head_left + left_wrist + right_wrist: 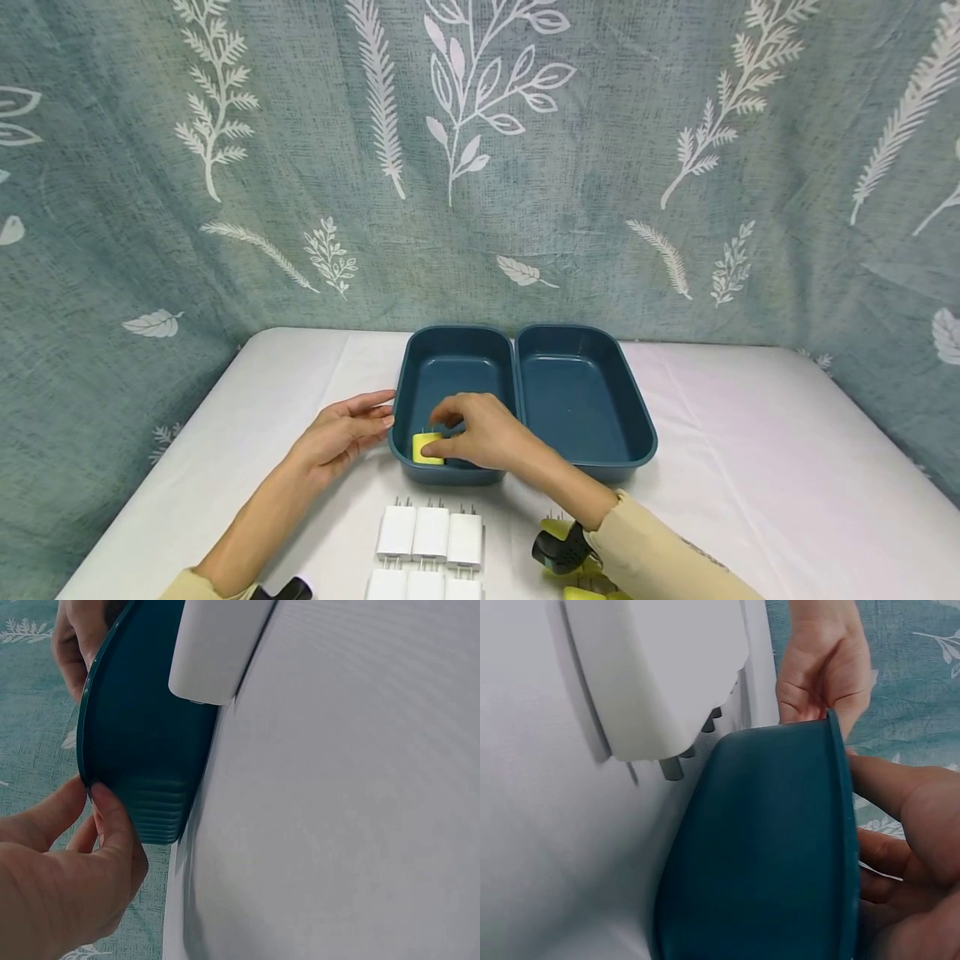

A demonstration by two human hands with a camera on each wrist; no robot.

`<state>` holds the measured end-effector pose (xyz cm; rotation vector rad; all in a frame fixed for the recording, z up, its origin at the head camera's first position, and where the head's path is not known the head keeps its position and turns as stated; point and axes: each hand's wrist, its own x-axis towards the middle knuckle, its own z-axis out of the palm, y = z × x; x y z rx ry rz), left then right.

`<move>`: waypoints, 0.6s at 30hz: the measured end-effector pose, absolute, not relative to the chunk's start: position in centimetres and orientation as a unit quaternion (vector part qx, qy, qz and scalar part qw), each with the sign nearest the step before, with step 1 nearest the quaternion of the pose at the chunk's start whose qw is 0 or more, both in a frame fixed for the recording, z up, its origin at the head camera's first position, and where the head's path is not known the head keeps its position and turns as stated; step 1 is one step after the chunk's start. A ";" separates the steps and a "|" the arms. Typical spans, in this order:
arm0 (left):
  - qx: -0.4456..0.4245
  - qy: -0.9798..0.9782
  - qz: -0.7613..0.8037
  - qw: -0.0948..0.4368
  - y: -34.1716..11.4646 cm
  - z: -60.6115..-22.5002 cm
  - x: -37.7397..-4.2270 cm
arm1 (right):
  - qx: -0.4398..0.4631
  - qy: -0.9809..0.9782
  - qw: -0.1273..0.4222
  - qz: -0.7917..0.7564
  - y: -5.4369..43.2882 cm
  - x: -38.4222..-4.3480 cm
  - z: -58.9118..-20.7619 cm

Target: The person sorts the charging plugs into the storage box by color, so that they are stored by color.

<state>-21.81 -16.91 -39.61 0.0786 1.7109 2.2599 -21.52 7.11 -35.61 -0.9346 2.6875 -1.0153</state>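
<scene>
Two dark blue bins stand side by side on the white table. My left hand point(333, 437) is at the left side of the left bin point(456, 477), and in the left wrist view its thumb and finger pinch the rim point(84, 724). Reaching in over the front rim, my right hand point(483, 433) has its thumb and curled finger around a yellow plug charger point(418, 452). That charger is inside the left bin's front left corner, prongs pointing up. The right wrist view hides it behind the bin wall point(772, 840).
White plug chargers point(430, 533) lie in neat rows in front of the left bin, prongs away from me. Yellow chargers point(583, 593) sit partly under my right sleeve point(660, 546). The right bin point(570, 400) adjoins the left one. A patterned curtain point(480, 250) hangs behind.
</scene>
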 end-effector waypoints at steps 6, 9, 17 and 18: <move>0.030 0.597 0.787 0.152 -16.9 -39.6 -21.8 | -0.309 0.879 0.048 -0.360 7.8 -20.9 -35.0; 0.027 0.599 0.786 0.153 -17.0 -39.6 -21.8 | -0.312 0.872 0.041 -0.375 8.2 -20.5 -34.8; 0.026 0.607 0.780 0.148 -17.0 -39.7 -21.8 | -0.307 0.848 0.041 -0.430 9.8 -19.0 -34.1; 0.028 0.608 0.780 0.148 -17.0 -39.7 -21.8 | -0.306 0.846 0.040 -0.435 10.0 -18.8 -34.0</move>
